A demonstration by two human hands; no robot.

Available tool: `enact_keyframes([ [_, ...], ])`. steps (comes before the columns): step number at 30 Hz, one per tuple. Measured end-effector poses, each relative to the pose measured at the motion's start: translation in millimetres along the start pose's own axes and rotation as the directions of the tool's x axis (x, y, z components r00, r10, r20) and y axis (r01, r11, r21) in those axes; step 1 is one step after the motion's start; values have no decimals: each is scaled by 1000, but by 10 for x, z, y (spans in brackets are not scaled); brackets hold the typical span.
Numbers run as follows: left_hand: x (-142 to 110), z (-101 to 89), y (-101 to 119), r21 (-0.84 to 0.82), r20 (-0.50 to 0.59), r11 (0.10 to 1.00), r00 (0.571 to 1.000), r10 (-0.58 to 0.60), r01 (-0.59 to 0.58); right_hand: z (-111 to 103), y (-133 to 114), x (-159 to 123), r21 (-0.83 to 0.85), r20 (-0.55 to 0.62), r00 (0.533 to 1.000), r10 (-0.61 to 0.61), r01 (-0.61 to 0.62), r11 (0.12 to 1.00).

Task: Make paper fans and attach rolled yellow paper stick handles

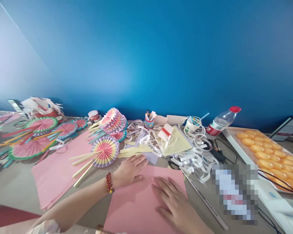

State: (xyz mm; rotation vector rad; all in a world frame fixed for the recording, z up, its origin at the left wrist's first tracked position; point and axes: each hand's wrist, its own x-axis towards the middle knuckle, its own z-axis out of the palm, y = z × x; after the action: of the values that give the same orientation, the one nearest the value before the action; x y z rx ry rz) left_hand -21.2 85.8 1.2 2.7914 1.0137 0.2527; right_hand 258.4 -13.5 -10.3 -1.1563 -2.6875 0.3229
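A pink sheet of paper [132, 211] lies on the grey table in front of me. My left hand [130, 170] rests flat across its far left edge, fingers stretched out, with a red bead bracelet on the wrist. Lower down on the right side of the sheet, my right hand [171, 203] is spread with the palm down. Neither hand grips anything. Just beyond the left hand is a folded paper fan [104, 151] in purple, yellow and pink. A stack of pink paper [61, 165] lies to the left.
Right of the sheet lies a long metal tool [205, 198], near dark scissor handles [173, 163]. White paper strips [195, 161] are heaped behind. A plastic bottle [221, 122] leans by the wall, beside a tray of orange oval objects [266, 146]. More paper fans [41, 125] lie left.
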Motion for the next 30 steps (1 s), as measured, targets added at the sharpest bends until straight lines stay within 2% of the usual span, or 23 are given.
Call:
enact_keyframes([
  [3,97,27,-8,0,9,1000,1000,20,-20,38,-23,-27,2,11,1000,15,-15,1000],
  [6,74,-38,18,-24,-5,1000,1000,8,-8,0,-25,-83,15,28,998,49,-49,999],
  [9,-142,-140,141,-103,28,992,997,77,-74,-110,22,-197,16,2,993,120,-120,993],
  [11,-361,-186,254,-133,96,981,983,154,-141,-178,78,-327,-11,-28,987,159,-159,987],
  [14,-680,-197,392,-160,157,971,967,201,-176,-207,155,-589,-61,-45,991,128,-131,989],
  [18,-889,-152,416,-145,188,983,973,136,-109,-113,186,-904,-135,-11,1000,-28,26,991],
  [21,-876,-106,366,-131,181,988,977,110,-87,-59,179,-1000,-147,-3,999,-55,53,988],
  [27,-792,-18,317,-55,107,997,993,53,-47,-213,154,-939,-58,26,996,-90,91,994],
  [30,-819,-82,244,21,-14,998,998,-60,60,-302,94,-857,24,-58,997,-52,53,998],
])
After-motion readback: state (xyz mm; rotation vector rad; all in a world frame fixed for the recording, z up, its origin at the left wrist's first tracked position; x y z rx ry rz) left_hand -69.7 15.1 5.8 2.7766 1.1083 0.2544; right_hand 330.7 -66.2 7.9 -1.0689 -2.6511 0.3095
